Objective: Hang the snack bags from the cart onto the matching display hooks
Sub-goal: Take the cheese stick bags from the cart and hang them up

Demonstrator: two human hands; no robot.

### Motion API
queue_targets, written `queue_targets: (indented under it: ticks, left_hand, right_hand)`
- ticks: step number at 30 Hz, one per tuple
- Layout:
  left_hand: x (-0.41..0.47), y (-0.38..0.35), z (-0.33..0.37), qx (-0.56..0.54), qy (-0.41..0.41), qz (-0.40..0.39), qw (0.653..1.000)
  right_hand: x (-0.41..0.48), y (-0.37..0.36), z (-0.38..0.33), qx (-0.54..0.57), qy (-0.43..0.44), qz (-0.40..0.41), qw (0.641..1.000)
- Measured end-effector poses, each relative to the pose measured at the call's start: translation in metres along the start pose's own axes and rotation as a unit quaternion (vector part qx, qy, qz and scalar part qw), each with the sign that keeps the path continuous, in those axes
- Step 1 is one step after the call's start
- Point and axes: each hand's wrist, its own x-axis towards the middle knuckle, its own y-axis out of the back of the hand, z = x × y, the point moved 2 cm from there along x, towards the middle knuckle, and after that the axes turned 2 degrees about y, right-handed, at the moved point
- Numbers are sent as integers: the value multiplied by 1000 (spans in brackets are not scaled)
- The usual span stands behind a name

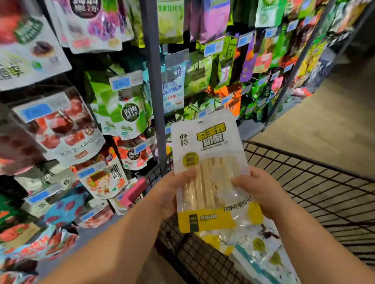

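I hold a white and yellow snack bag (pixel 209 162) of pale sticks upright above the black wire cart (pixel 324 188). My left hand (pixel 171 193) grips its left edge with the thumb across the front. My right hand (pixel 262 194) grips its right edge in the same way. The bag's hang hole at the top is free of any hook. Under it, inside the cart, lie more snack bags (pixel 257 254), clear with yellow and teal print. Display hooks with blue price tags (pixel 120 83) carry rows of hanging bags on the rack ahead.
A grey upright post (pixel 154 76) splits the rack in two. Green plum jelly bags (pixel 124 111) and red hawthorn bags (pixel 66 130) hang to the left. The cart's pink handle end (pixel 134 191) points at the rack. Open floor (pixel 339 109) lies to the right.
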Motion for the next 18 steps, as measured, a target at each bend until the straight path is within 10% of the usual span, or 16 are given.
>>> queue_targets:
  ticks: [18]
  left_hand:
    - [-287,155,62,28,-316,251,915]
  right_hand:
    - [-64,-281,-128,-103,205,-244,942]
